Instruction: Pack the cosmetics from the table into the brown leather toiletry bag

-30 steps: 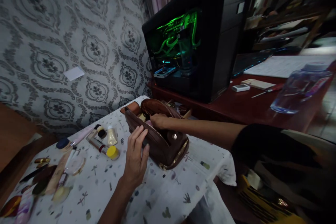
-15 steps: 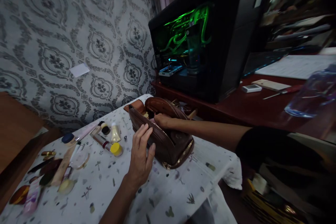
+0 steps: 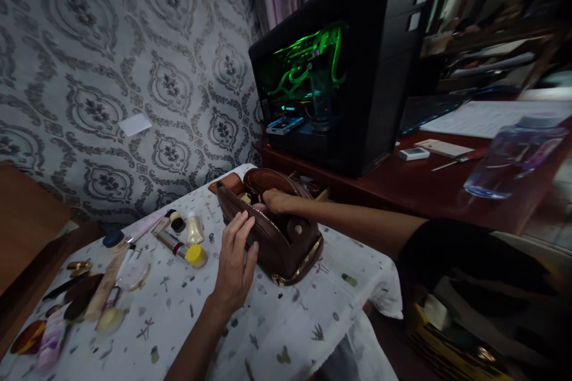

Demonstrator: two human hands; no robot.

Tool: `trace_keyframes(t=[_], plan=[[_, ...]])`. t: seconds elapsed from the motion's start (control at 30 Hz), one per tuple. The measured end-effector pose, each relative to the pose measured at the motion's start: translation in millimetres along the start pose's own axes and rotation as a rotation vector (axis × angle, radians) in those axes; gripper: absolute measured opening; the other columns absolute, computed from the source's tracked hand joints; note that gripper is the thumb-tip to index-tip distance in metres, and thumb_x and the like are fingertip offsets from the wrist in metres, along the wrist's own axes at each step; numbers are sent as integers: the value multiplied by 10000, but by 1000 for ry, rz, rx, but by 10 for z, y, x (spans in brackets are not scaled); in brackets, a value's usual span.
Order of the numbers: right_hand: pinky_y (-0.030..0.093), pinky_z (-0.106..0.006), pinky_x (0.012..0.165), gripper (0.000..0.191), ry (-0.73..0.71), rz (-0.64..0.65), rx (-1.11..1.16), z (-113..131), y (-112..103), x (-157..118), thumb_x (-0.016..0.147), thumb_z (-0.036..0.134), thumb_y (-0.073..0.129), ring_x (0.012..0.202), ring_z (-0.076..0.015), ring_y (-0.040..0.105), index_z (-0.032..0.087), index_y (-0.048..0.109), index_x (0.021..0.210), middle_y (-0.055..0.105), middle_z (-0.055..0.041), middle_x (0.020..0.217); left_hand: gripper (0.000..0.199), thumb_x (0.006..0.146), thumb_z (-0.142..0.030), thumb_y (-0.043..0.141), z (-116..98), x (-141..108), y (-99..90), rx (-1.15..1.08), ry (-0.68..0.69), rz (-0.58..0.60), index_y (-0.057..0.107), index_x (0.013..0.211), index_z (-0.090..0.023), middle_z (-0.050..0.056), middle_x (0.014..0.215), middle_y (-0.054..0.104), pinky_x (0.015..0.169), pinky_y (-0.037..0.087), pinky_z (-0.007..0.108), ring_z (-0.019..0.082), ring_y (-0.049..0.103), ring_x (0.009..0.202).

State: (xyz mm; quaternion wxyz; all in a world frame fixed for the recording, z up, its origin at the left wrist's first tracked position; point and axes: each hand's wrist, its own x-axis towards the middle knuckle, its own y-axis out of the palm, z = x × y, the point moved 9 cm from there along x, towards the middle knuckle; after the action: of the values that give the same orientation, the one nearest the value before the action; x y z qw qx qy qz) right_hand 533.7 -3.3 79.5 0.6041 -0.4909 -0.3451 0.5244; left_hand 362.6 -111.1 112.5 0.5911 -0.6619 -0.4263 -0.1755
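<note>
A brown leather cosmetic bag [image 3: 263,244] stands unzipped on the cloth-covered table, with a gold zipper along its rim. My left hand [image 3: 236,250] lies against its near side, fingers stretched out with the tips at the zipper edge and the thumb apart. Into the bag's opening reaches my right hand [image 3: 274,200]; its fingers are hidden inside, so any hold cannot be seen. Something pink and something pale show beside that hand. Left of the bag lie a yellow-capped bottle [image 3: 196,255], a cream tube [image 3: 194,229] and a dark-capped jar [image 3: 115,240].
More cosmetics, including a pink tube [image 3: 52,342] and a round compact [image 3: 133,274], crowd the table's left side. A computer case [image 3: 370,83] glowing green stands on the red desk [image 3: 379,190] behind. A clear water bottle [image 3: 504,161], papers [image 3: 487,118] and a screwdriver [image 3: 465,158] are there too.
The view has shifted slightly, moving the desk things leftward in the picture. Both hands keep nearly the same places at the bag.
</note>
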Motion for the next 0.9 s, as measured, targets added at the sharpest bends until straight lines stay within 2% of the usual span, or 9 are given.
trace_keyframes(t=[0.1,0.2,0.33,0.57,0.9], plan=[[563,-441,902,390,56,-29,1,5,-65,-81,966,379,626,1077,-233,638,159,585,1286,613,-106,1268,464,1037,-217,428,3,-6,0,5,-11,3,374,1495,-268,120,1517,451,1159,396,457,228,388,1444],[548,-471,937,431,60,-127,-8,118,-163,-122,967,376,623,1131,-251,617,175,550,1341,578,-114,1332,463,1037,-215,427,12,-10,7,7,-24,9,375,1494,-273,117,1520,450,1160,393,450,224,381,1451],[534,-489,961,435,38,-222,-24,287,-230,-10,968,368,621,1172,-266,596,179,544,1352,555,-118,1368,464,1037,-218,425,9,-9,10,6,-15,1,374,1495,-269,120,1515,454,1155,400,457,229,387,1447],[562,-451,910,390,112,-223,-7,367,-85,308,975,366,613,1098,-238,631,169,572,1309,600,-107,1296,470,1032,-204,429,21,-22,23,4,-21,1,368,1495,-259,121,1526,442,1171,384,444,215,383,1448],[542,-480,948,425,67,-206,24,371,-94,299,969,368,620,1157,-259,604,178,551,1342,566,-116,1351,490,1026,-200,437,28,-25,24,-3,-13,9,356,1505,-269,125,1530,439,1174,385,475,234,373,1460]])
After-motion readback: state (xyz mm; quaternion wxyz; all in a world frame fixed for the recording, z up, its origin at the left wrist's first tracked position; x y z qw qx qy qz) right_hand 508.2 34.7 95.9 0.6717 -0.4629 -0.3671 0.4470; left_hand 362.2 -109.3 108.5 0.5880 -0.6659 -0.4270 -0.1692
